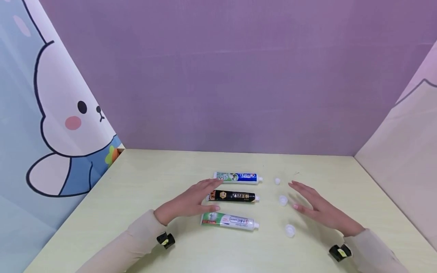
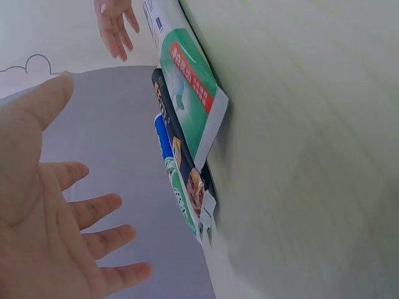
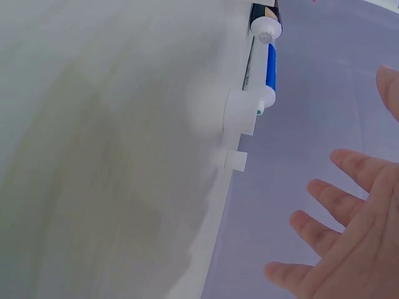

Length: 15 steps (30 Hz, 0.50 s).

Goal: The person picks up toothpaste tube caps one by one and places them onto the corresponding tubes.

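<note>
Three toothpaste tubes lie side by side on the table, nozzles facing right. The farthest is a blue-and-green tube (image 1: 239, 178), the middle one a black tube (image 1: 233, 196), the nearest a white-and-green tube (image 1: 230, 221). Right of them stand three white caps: a small cap (image 1: 277, 181), a middle cap (image 1: 283, 200) and a near cap (image 1: 290, 230). My left hand (image 1: 194, 199) hovers by the tubes' left ends, fingers spread and holding nothing, as the left wrist view shows. To the right of the caps, my right hand (image 1: 319, 210) is held with extended fingers, also holding nothing.
The pale wooden table (image 1: 136, 182) ends at a purple backdrop (image 1: 232, 94). A printed cloth with a cartoon rabbit (image 1: 68, 113) hangs on the left, and a pale panel (image 1: 406, 159) on the right. Each wrist wears a small black camera.
</note>
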Each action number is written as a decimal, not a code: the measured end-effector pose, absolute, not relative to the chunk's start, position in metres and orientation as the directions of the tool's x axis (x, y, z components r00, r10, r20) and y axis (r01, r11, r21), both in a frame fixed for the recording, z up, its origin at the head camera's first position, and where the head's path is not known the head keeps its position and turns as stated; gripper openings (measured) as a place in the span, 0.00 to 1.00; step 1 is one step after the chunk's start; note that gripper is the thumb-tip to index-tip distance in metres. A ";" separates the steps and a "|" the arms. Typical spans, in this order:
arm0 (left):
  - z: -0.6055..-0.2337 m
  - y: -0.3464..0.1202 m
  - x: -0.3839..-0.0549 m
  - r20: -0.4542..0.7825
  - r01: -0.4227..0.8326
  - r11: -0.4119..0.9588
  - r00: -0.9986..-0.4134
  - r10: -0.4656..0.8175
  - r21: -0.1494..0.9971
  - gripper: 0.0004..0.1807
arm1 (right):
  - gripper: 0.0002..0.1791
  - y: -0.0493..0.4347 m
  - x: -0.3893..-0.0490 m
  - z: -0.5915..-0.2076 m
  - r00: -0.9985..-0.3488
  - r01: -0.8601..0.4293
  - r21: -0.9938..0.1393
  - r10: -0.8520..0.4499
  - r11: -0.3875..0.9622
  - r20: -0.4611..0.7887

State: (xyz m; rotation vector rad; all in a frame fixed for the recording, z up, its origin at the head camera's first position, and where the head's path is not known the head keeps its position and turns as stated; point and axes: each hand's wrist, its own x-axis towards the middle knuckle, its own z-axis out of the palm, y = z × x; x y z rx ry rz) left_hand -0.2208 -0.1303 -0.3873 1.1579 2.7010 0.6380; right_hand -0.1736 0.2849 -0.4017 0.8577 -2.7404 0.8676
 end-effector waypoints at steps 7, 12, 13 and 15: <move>-0.391 -0.128 -0.220 0.037 0.665 0.592 -0.679 0.734 0.456 0.44 | 0.33 0.283 -0.170 -0.401 -0.828 -0.553 -0.526 -0.492 0.646 0.268; -0.393 -0.126 -0.220 0.034 0.671 0.573 -0.663 0.748 0.471 0.45 | 0.33 0.282 -0.166 -0.401 -0.827 -0.553 -0.544 -0.497 0.631 0.264; -0.393 -0.126 -0.219 0.033 0.671 0.570 -0.660 0.750 0.473 0.46 | 0.33 0.282 -0.165 -0.400 -0.828 -0.551 -0.547 -0.495 0.631 0.263; -0.393 -0.125 -0.219 0.025 0.666 0.568 -0.659 0.751 0.483 0.46 | 0.33 0.282 -0.164 -0.401 -0.830 -0.548 -0.549 -0.493 0.631 0.261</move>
